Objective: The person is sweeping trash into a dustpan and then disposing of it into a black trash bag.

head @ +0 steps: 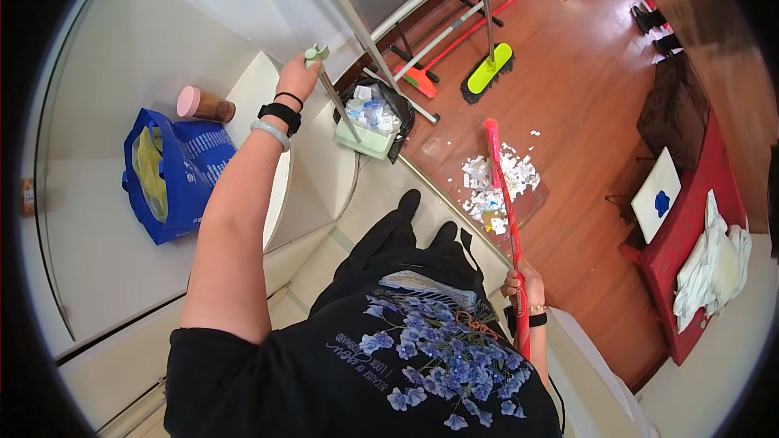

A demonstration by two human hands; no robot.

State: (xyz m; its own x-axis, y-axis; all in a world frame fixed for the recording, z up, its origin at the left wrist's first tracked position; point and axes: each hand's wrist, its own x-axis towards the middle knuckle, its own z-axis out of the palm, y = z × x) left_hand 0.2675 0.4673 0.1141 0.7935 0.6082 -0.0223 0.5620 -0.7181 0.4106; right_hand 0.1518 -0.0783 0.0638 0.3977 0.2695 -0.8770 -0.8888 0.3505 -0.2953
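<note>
My left hand point(298, 80) grips the top of the metal pole of a pale green long-handled dustpan point(365, 142). The pan is low at the corner of the white counter, against a black bag of trash point(372, 106). In my right hand point(524, 286) is the red shaft of a broom point(515, 237). Its pink head point(493, 152) lies over a pile of white paper scraps point(520, 173) on the wooden floor, with a few scraps scattered apart. The tips of the bristles point away from me.
A dust mop with a lime-green head point(490, 73) stands beyond the pile. Near it, an orange-red broom point(417, 80) lies by the wheeled board's frame point(435, 118). On the left counter are a blue bag point(182, 176) and a pink-lidded jar point(204, 104). Another person's shoes point(640, 19) show far right, beyond a red table point(663, 292).
</note>
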